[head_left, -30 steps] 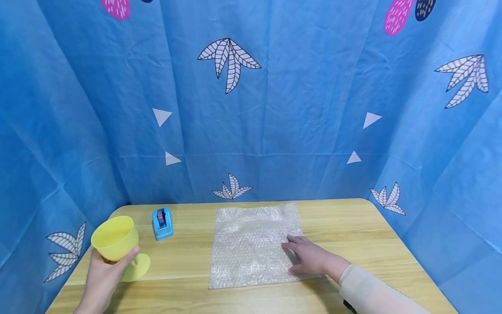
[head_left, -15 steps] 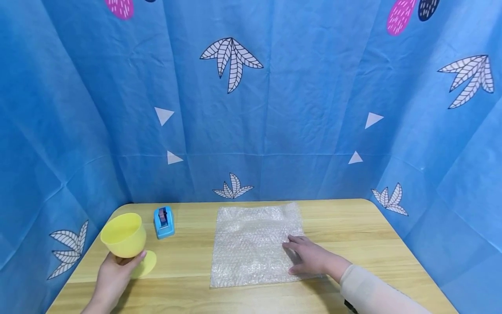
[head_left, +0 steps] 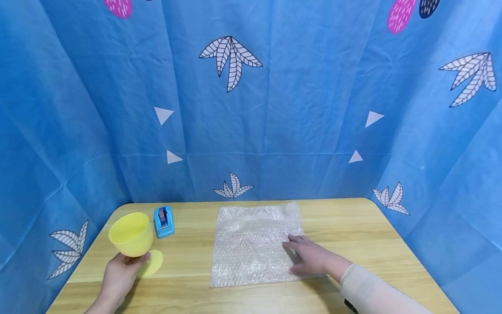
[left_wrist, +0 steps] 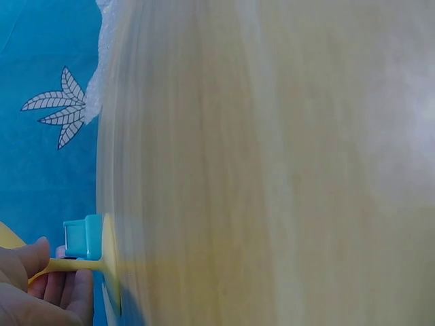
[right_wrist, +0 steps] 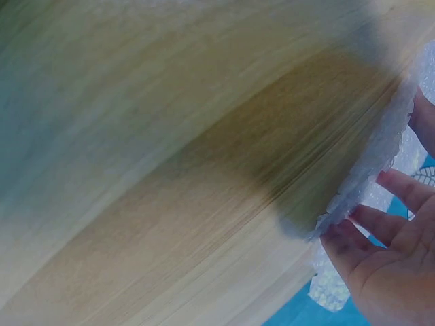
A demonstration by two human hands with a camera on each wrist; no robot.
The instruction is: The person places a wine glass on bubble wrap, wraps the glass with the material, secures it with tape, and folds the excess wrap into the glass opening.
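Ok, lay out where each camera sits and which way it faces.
Head: on the head, facing forward and down at the table and blue curtain; left hand, right hand and right sleeve show.
Left wrist: on that wrist, facing the table and yellow goblet; part of the left hand shows.
Right wrist: on that wrist, facing the table and bubble wrap; part of the right hand shows.
Head and left wrist share the tape dispenser.

The left wrist view's edge cuts off most of the yellow goblet's bowl (left_wrist: 9,237).

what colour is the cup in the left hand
The cup is yellow; the head view shows it best.
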